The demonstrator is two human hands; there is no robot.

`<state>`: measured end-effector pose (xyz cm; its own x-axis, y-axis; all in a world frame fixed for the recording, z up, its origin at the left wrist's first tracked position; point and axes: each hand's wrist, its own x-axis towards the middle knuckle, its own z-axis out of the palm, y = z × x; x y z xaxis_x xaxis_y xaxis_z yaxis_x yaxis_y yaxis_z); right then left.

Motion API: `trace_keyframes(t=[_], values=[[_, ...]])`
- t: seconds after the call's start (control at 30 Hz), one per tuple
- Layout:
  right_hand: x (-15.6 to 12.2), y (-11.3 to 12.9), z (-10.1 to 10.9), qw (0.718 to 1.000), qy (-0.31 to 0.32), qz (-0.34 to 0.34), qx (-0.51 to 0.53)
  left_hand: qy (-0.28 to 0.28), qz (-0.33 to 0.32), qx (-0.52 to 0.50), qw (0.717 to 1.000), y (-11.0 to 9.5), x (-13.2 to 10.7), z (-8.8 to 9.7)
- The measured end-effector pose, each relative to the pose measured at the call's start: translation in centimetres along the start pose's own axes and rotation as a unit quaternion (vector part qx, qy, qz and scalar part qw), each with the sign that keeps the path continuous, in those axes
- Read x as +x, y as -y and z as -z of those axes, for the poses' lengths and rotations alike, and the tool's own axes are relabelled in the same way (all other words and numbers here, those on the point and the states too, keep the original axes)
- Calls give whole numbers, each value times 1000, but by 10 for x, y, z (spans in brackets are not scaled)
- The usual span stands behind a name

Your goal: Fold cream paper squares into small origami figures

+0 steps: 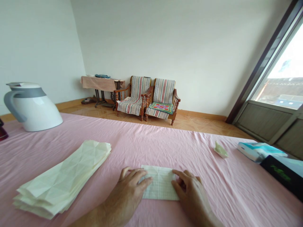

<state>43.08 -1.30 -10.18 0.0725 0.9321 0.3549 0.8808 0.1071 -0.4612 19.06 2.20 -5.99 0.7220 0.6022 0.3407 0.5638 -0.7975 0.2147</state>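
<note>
Two hands lay flat on a gridded paper (pixel 160 186) near the front edge of the pink-clothed bench (pixel 165 142). The left hand (pixel 132 189) pressed its left side and the right hand (pixel 189 190) its right side, fingers loosely spread, pinching nothing. A stack (pixel 63 176) of creased sheets lay to the left, a white jug (pixel 33 107) behind it. A small folded piece (pixel 221 150) lay to the right.

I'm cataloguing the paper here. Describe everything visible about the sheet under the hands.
The sheet is pale, rectangular paper with a fine printed grid and faint creases; its far strip looks plain. It lies flat on the pink tablecloth. The left hand rests fingers on its left edge, the right hand on its right.
</note>
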Motion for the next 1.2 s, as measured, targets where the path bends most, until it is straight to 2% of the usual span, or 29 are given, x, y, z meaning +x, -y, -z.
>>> trace_keyframes(t=[0.07,0.17,0.23,0.3,0.4,0.5,0.67,0.83,0.93,1.07,1.2], values=[[-2,3,3,998,-46,35,-27,4,3,0,1000,0,0,0],[-6,13,7,981,-109,152,-58,8,5,-4,1000,0,-2,-1],[-8,22,7,958,-102,260,-71,10,14,-7,1000,1,-2,-2],[-9,29,5,922,-92,364,-91,14,24,-12,1000,1,-2,-2],[-10,36,0,884,-81,444,-122,22,30,-17,999,1,-1,-1],[-13,36,-4,882,-75,445,-134,26,30,-18,999,2,0,0],[-22,25,-7,905,-93,395,-128,16,33,-15,999,5,-2,-3],[-25,15,9,927,-77,334,-150,-8,14,-8,1000,6,-3,-6],[-24,10,20,943,-68,284,-161,-12,6,-6,1000,5,-3,-1],[-25,6,22,960,-29,231,-153,21,15,-15,1000,0,-1,10],[-24,9,14,964,-33,237,-116,19,23,-19,999,-3,2,12]])
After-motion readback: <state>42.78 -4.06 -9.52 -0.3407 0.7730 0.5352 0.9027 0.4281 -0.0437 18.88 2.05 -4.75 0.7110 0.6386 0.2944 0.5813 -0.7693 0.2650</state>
